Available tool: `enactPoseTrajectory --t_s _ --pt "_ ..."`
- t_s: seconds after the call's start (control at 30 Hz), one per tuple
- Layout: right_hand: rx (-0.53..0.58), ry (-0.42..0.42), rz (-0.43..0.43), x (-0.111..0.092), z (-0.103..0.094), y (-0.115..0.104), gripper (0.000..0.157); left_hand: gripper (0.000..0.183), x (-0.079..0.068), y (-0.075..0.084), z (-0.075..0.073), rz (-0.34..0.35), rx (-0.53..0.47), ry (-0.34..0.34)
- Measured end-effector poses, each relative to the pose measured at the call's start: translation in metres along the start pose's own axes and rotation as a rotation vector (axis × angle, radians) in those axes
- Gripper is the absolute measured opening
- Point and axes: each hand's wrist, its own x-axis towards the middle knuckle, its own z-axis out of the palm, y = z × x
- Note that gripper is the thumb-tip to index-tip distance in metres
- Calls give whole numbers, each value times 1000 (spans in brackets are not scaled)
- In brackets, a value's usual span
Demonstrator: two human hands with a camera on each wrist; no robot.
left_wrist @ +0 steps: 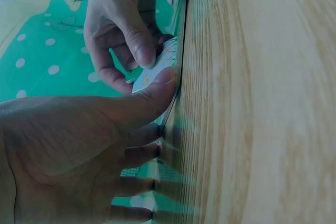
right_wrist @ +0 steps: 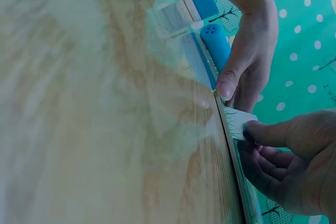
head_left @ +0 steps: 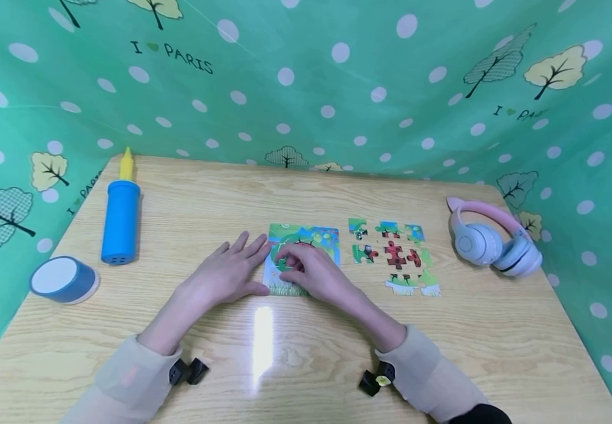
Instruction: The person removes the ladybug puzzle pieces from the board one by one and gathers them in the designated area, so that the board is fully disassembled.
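Observation:
The puzzle board (head_left: 331, 235) lies on the table, with a green and blue picture and white grass along its near edge. My left hand (head_left: 231, 272) is spread at its left side, fingers straight; in the left wrist view the left thumb (left_wrist: 157, 90) presses on the board's corner. Over the middle of the board, my right hand (head_left: 313, 270) pinches a puzzle piece between thumb and curled fingers. Most of that piece is hidden by the fingers. In the right wrist view the right thumb (right_wrist: 270, 134) overlaps the white, grassy part of the picture.
Several loose puzzle pieces (head_left: 394, 254) are spread right of the board. Pink and lilac headphones (head_left: 477, 242) lie farther right. On the left are a blue hand pump (head_left: 121, 221) with a yellow nozzle and a blue and white cylinder (head_left: 64, 280). Green polka-dot cloth (head_left: 306, 88) borders the table.

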Motion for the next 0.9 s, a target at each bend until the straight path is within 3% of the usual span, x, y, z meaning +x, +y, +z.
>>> enactPoseTrajectory --t_s 0.17,0.33,0.67,0.9 --pt "14 26 29 1 -5 -2 29 87 0 0 -1 -6 -9 -2" --pt "41 51 40 -4 -23 6 30 87 0 1 -1 -2 -15 -5" --pt "76 67 68 -35 -76 58 32 88 0 2 -1 -2 -19 -8" --pt "26 45 103 -58 -93 85 29 87 0 1 0 1 -8 -5"
